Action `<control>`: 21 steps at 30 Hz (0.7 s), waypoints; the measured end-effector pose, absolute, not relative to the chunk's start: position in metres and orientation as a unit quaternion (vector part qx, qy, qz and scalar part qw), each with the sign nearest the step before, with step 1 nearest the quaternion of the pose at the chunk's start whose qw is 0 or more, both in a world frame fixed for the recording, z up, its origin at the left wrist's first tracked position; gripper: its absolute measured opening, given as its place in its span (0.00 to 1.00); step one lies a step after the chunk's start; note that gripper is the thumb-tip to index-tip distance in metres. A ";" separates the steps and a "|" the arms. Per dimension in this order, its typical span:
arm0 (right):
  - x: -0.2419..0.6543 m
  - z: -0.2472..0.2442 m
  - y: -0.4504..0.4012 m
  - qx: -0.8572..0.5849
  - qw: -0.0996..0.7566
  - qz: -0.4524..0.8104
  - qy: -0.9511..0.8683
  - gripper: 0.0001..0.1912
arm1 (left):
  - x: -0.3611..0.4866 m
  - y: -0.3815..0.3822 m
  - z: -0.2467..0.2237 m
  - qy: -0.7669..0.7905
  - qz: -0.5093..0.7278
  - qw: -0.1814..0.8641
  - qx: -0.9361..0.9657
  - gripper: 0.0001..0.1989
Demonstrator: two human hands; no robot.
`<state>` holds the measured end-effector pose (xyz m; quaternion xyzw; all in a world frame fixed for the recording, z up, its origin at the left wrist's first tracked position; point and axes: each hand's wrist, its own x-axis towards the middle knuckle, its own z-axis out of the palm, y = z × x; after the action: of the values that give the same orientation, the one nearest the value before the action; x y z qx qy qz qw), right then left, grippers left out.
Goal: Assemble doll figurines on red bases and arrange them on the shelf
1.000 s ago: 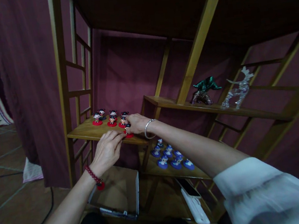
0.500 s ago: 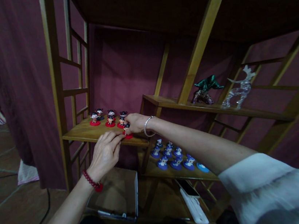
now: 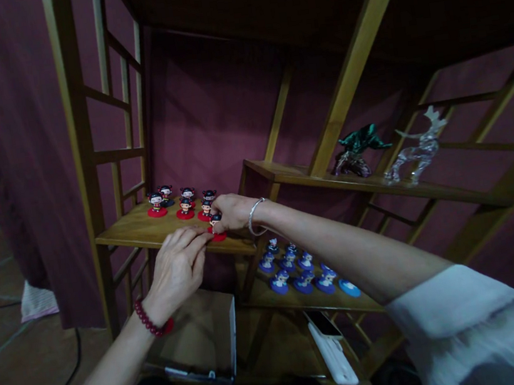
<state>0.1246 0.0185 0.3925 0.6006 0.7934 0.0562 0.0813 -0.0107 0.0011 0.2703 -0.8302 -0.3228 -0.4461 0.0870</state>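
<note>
Right hand: curled closed, gripping a red-based figurine at the front edge of the wooden shelf.
Left hand: partly open, fingers stretched out, holding nothing, fingertips just beside that figurine.
Behind it: other red-based figurines, on the same shelf.
Below it: blue-based figurines, on a lower shelf.

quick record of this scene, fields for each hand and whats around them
right hand: fingers on a red-based figurine
left hand: fingertips beside that figurine, above the wooden shelf
wrists: silver bangle on right, red bead bracelet on left
nearby: more red-based figurines; blue-based figurines on the lower shelf
farther right: clear glass deer
</note>
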 end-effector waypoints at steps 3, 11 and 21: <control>0.125 0.393 0.018 0.600 0.081 0.057 0.794 0.18 | -0.010 0.000 0.271 -0.332 -0.444 0.087 -0.827 0.15; 0.113 0.397 0.004 0.612 0.103 0.079 0.780 0.18 | -0.010 -0.004 0.280 -0.367 -0.422 0.065 -0.826 0.12; 0.127 0.390 -0.006 0.625 0.005 0.072 0.777 0.26 | -0.006 0.005 0.296 -0.418 -0.396 -0.022 -0.817 0.13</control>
<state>0.1273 -0.0064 0.3899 0.6252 0.7771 0.0721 0.0053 -0.0059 0.0053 0.2965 -0.8173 -0.4184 -0.3956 -0.0219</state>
